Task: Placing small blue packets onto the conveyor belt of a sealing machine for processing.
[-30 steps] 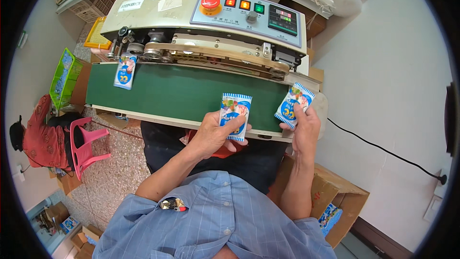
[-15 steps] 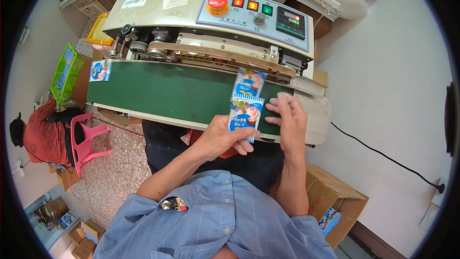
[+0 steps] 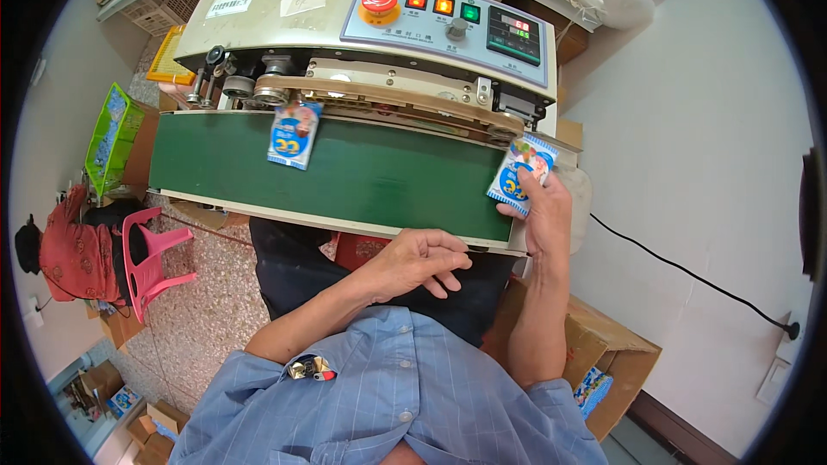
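The right hand (image 3: 546, 208) reaches forward, its grip pinching a packet (image 3: 512, 181) with the thumb across the front; the packet slants over the green belt (image 3: 388, 172), near its far right corner. The left forearm (image 3: 319, 313) crosses diagonally inward; the left hand (image 3: 412, 263) hangs at the near edge, fingers loosely curled, its grip slack with nothing in it. Another packet (image 3: 291, 139) stands at the far edge, left of centre, its top against the sealing machine (image 3: 258, 30). Both packets carry yellow characters on blue. The machine's control panel (image 3: 448, 30) has small lettering and a lit display (image 3: 514, 34); a white label (image 3: 231, 5) is printed in dark characters.
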Available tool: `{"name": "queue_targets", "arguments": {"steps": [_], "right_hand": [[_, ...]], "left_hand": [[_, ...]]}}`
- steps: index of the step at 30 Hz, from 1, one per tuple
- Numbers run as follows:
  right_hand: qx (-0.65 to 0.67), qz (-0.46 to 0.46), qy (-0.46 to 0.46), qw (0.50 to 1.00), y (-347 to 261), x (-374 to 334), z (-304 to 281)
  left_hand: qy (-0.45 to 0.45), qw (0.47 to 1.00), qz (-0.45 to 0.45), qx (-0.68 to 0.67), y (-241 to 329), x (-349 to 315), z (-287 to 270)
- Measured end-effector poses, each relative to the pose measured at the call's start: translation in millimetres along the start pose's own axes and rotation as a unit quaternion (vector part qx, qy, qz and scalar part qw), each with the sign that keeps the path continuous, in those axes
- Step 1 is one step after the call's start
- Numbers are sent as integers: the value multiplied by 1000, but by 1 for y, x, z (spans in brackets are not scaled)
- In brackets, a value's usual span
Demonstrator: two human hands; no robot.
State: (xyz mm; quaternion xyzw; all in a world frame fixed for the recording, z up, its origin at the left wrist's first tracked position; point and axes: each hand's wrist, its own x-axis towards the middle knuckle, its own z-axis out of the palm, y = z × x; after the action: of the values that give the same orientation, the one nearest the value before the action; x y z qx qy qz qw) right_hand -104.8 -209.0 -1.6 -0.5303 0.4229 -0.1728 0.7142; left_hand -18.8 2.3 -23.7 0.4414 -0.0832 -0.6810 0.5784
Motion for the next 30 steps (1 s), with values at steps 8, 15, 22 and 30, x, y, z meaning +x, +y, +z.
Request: {"name": "queue_targets", "arguments": {"steps": [8,15,22,30], "right_hand": [[-12,56,-83,995,10,12,35],[-78,-43,20,996,-8,-66,12],[-207,-220,234,924,-91,-178,-54],[-370,-18,427,825,-31,-309,-251]], "left_hand": [[8,1000,1,19,-12,-10,1],[-25,997,-34,57,-19,-13,9],[17,997,-19,69,-48,-21,-3],[39,997,-34,66,-64,-23,-6]]}}
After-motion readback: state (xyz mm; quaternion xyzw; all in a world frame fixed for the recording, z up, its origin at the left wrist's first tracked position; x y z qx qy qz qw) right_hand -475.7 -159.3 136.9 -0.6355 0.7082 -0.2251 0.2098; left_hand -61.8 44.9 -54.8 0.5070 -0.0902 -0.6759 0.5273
